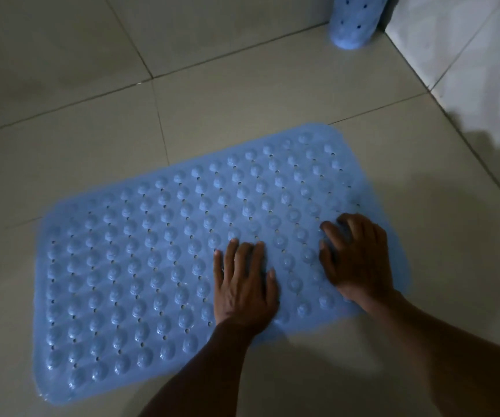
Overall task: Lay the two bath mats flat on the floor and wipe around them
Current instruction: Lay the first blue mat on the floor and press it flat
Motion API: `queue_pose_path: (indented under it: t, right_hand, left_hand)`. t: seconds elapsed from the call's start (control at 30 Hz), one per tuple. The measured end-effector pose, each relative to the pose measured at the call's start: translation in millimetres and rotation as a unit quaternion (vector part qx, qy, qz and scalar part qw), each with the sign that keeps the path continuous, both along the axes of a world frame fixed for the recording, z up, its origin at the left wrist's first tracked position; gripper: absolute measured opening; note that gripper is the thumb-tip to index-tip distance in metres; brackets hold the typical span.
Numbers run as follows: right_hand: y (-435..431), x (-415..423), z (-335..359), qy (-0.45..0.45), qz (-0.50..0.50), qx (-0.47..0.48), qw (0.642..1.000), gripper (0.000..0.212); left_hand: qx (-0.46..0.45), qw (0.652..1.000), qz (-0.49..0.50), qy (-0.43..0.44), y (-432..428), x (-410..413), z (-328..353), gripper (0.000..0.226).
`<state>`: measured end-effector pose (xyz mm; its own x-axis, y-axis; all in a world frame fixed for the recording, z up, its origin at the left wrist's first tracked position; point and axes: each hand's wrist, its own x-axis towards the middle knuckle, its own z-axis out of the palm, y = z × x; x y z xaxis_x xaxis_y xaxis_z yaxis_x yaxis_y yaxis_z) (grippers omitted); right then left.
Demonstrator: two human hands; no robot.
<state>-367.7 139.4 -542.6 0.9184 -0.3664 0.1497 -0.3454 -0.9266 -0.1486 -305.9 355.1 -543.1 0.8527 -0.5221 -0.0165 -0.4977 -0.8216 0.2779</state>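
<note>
While the blue bath mat (pixel 152 260) lies flat on the floor (pixel 62 130), we press our left hand (pixel 244 290) spread and right hand (pixel 360 260) with fingers curled on it; a rolled mat (pixel 352 22) stands by the wall.

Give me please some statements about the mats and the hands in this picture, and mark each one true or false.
1. The blue mat lies spread out on the tiled floor. True.
2. The left hand rests flat on it. True.
3. The right hand is off the mat. False: it presses on the mat, fingers bent.
4. The second mat lies flat too. False: it stands rolled near the wall.
</note>
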Motion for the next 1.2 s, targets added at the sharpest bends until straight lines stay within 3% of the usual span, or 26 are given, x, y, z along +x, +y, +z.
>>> queue_pose_path:
  t: [0.67, 0.97, 1.2]
  right_hand:
    - [-7, 6, -6, 0.01, 0.009, -0.004, 1.0, 0.033]
    - [-1, 6, -1, 0.036, -0.01, -0.019, 0.999, 0.047]
    - [24, 0, 2, -0.009, 0.021, -0.031, 0.999, 0.049]
  left_hand:
    - [0.025, 1.0, -0.001, -0.012, -5, 2, -5, 0.055]
    - [-0.008, 1.0, -0.005, 0.009, -2, 1, 0, 0.053]
    - [-0.055, 0.998, -0.029, 0.012, 24, -8, -4, 0.056]
